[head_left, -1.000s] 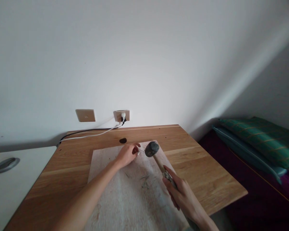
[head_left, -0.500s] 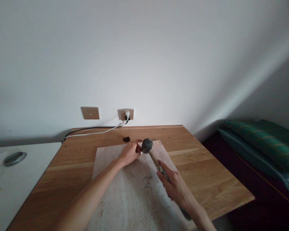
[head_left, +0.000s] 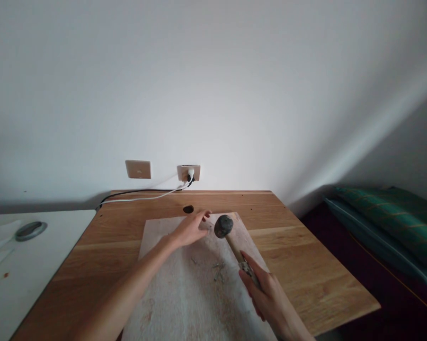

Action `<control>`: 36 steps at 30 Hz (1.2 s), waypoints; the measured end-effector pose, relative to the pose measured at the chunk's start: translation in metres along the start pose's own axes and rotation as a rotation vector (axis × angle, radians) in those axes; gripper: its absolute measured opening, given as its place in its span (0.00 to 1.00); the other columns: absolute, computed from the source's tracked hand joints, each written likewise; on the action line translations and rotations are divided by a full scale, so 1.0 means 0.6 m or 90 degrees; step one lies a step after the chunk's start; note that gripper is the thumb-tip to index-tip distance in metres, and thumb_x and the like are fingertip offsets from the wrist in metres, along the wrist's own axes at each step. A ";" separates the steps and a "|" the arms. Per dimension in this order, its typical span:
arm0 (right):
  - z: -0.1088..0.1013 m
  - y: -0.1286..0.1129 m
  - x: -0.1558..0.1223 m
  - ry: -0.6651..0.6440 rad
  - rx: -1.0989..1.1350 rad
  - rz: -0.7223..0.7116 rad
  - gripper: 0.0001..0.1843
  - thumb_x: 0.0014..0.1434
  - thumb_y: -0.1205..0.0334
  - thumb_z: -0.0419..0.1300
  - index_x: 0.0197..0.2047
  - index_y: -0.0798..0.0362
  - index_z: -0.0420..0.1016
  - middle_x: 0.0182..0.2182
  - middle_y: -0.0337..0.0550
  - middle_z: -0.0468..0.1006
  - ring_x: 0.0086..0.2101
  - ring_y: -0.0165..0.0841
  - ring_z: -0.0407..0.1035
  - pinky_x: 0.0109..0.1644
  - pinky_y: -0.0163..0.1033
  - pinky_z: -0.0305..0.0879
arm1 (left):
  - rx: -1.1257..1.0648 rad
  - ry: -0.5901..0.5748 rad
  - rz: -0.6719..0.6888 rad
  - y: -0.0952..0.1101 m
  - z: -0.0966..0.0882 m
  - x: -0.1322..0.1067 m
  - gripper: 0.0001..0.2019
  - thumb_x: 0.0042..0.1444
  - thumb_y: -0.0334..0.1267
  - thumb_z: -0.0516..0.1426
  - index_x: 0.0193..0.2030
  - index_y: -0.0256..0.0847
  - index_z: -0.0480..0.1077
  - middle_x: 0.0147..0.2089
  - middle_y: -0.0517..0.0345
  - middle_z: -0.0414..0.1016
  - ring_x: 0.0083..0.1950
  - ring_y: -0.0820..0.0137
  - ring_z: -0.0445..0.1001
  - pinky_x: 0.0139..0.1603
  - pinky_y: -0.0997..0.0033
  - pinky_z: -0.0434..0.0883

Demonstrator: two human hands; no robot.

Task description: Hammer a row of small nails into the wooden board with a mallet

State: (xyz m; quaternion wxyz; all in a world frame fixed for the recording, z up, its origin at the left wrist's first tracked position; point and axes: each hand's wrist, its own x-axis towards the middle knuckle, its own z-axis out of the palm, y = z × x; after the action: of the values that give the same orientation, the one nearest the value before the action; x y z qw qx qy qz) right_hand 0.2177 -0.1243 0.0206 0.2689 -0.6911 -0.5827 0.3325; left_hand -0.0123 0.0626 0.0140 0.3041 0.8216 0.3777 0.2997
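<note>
My right hand grips the wooden handle of a hammer, whose dark head hangs just above a pale wooden board lying on the wooden desk. My left hand rests at the board's far edge with its fingers pinched together, just left of the hammer head; what it pinches is too small to see clearly. Several loose nails lie on the board between my hands.
A white cable and a black cable run along the desk's back edge to a wall socket. A dark hole sits in the desk near the board. A white table adjoins on the left. Green cushions lie at the right.
The hammer head swung in against my left fingers half a second ago and has now drawn back to the right. My left hand stays in place at the board's far edge.
</note>
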 end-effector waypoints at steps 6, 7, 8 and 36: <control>-0.004 0.066 -0.014 0.025 -0.045 -0.041 0.39 0.69 0.38 0.52 0.71 0.56 0.72 0.62 0.57 0.80 0.64 0.51 0.72 0.68 0.51 0.68 | 0.147 -0.178 0.144 0.048 -0.072 -0.084 0.23 0.52 0.24 0.61 0.54 0.47 0.76 0.50 0.55 0.83 0.49 0.60 0.81 0.51 0.68 0.73; -0.004 0.069 -0.013 0.017 -0.050 -0.035 0.38 0.69 0.39 0.52 0.72 0.55 0.71 0.65 0.56 0.77 0.68 0.50 0.66 0.72 0.52 0.62 | 0.189 -0.196 0.159 0.053 -0.073 -0.101 0.22 0.52 0.23 0.61 0.52 0.47 0.76 0.47 0.55 0.83 0.48 0.60 0.82 0.49 0.68 0.73; -0.004 0.071 -0.012 0.005 -0.052 -0.026 0.38 0.70 0.39 0.51 0.73 0.55 0.70 0.66 0.55 0.76 0.69 0.49 0.64 0.74 0.53 0.60 | 0.239 -0.215 0.174 0.057 -0.071 -0.115 0.20 0.53 0.22 0.61 0.51 0.45 0.77 0.44 0.55 0.83 0.46 0.60 0.82 0.46 0.68 0.73; -0.003 0.038 -0.018 0.028 -0.024 -0.031 0.35 0.70 0.43 0.53 0.70 0.56 0.73 0.63 0.55 0.80 0.66 0.52 0.69 0.70 0.55 0.66 | 0.041 0.057 -0.011 -0.039 0.008 -0.029 0.10 0.57 0.24 0.59 0.39 0.40 0.79 0.40 0.54 0.84 0.41 0.64 0.79 0.46 0.69 0.71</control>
State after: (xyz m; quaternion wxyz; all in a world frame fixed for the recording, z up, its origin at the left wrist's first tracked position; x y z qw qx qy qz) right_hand 0.2326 -0.1390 0.0061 0.2768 -0.6886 -0.5995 0.2997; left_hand -0.0285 0.0597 -0.0108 0.2630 0.8136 0.4072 0.3211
